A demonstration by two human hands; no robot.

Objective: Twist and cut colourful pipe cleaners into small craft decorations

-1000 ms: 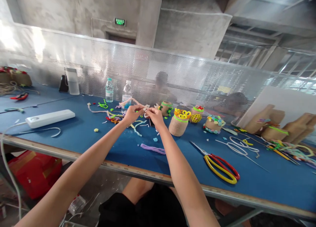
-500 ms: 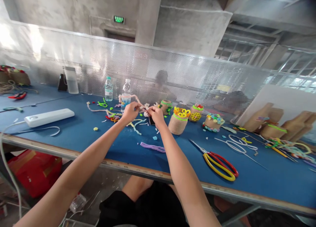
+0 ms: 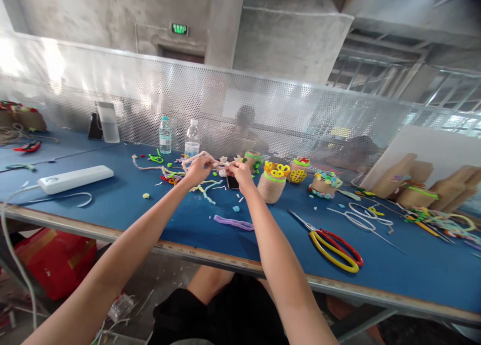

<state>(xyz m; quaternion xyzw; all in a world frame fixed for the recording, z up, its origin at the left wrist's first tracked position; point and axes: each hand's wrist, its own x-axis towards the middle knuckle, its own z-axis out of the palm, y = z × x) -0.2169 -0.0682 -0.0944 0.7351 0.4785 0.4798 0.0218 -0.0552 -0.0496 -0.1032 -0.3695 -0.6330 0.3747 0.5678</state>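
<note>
My left hand point(image 3: 196, 170) and my right hand point(image 3: 240, 173) are held out over the blue table point(image 3: 124, 205), both pinched on a pale pink pipe cleaner point(image 3: 203, 156) that loops between them. A small white piece point(image 3: 222, 173) sits at my right fingertips. Loose coloured pipe cleaner scraps point(image 3: 205, 189) lie on the table just under my hands. A twine-wrapped jar with yellow loops point(image 3: 273, 182) stands right of my right hand.
Yellow and red scissors point(image 3: 334, 247) lie at front right, a purple pipe cleaner point(image 3: 233, 222) near the front edge. Two water bottles point(image 3: 165, 135), a white power strip point(image 3: 75, 179) and more decorated jars point(image 3: 325, 184) stand around. A perforated metal screen point(image 3: 300, 119) backs the table; people sit behind it.
Both hands have shifted slightly away and closer together, still working the pink pipe cleaner; its loop now sits lower over my left hand. The camera has tilted a little.
</note>
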